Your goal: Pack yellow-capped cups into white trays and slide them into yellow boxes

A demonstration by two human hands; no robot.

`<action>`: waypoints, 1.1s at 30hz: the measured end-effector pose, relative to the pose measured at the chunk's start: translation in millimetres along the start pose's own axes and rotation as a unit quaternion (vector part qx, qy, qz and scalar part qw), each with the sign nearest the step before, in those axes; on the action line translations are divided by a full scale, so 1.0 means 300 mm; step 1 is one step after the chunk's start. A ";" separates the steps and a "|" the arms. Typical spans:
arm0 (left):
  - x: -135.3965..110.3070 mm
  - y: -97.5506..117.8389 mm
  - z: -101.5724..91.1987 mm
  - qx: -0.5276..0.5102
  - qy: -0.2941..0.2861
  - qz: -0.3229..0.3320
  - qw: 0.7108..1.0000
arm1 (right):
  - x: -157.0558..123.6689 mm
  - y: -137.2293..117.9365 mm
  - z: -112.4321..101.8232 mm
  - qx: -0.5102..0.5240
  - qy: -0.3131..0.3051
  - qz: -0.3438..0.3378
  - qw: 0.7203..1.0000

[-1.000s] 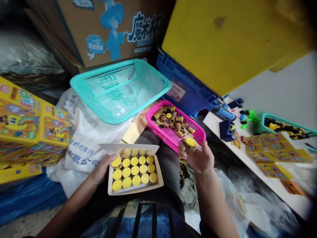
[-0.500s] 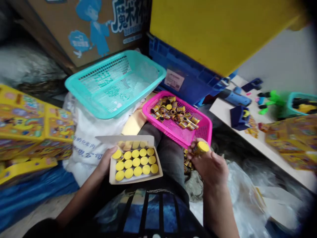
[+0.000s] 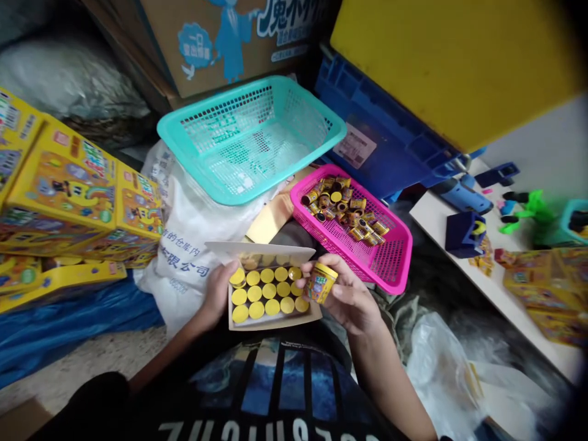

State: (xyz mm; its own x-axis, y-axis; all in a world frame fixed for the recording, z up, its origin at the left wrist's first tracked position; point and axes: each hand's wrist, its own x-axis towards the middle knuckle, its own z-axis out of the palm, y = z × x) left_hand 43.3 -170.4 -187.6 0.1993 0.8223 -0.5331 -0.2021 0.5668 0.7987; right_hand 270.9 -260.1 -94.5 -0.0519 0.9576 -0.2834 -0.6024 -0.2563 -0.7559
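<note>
A small open cardboard box (image 3: 275, 320) rests on my lap, filled with rows of yellow-lidded little jars (image 3: 269, 291). My left hand (image 3: 219, 291) grips the box's left edge, thumb on a jar lid. My right hand (image 3: 348, 299) pinches one small jar with a yellow lid (image 3: 320, 282) right at the box's right edge. Behind them a pink basket (image 3: 390, 272) holds several loose jars of the same kind (image 3: 344, 210).
An empty teal basket (image 3: 250, 138) sits on a white printed sack (image 3: 184, 257). Yellow toy boxes (image 3: 78, 196) are stacked at the left. A blue crate (image 3: 386, 141) with a yellow lid stands behind. A white table (image 3: 500, 282) at the right carries toys and packets.
My right hand has carried the jar from beside the pink basket leftwards to the box's right edge. The view has shifted to the left.
</note>
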 end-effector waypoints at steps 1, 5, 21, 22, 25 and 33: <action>-0.005 -0.003 0.004 0.001 0.012 0.009 1.000 | 0.001 0.005 0.005 -0.001 -0.003 0.004 1.000; -0.016 -0.015 0.008 -0.019 0.047 0.021 0.999 | 0.000 0.025 0.012 -0.033 -0.009 -0.010 0.999; -0.017 -0.007 -0.001 -0.034 0.056 0.042 0.997 | 0.074 0.048 0.099 -0.474 0.001 -0.102 0.874; -0.020 -0.006 0.000 -0.036 0.050 0.044 0.997 | 0.093 0.062 0.118 -0.527 0.005 -0.097 0.844; -0.030 -0.008 0.003 -0.042 0.040 0.039 0.998 | 0.148 0.119 0.164 -0.632 0.009 -0.075 0.771; -0.029 -0.007 0.007 -0.036 0.019 0.066 0.997 | 0.235 0.291 0.164 -0.599 0.070 -0.046 0.797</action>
State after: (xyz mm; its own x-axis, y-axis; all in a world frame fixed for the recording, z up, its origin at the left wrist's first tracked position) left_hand 44.1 -179.0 -184.1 0.1305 0.8902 -0.4364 -0.2931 0.4551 0.8408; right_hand 175.5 -208.4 -151.4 0.0892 0.9769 -0.1941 0.5971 -0.2084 -0.7746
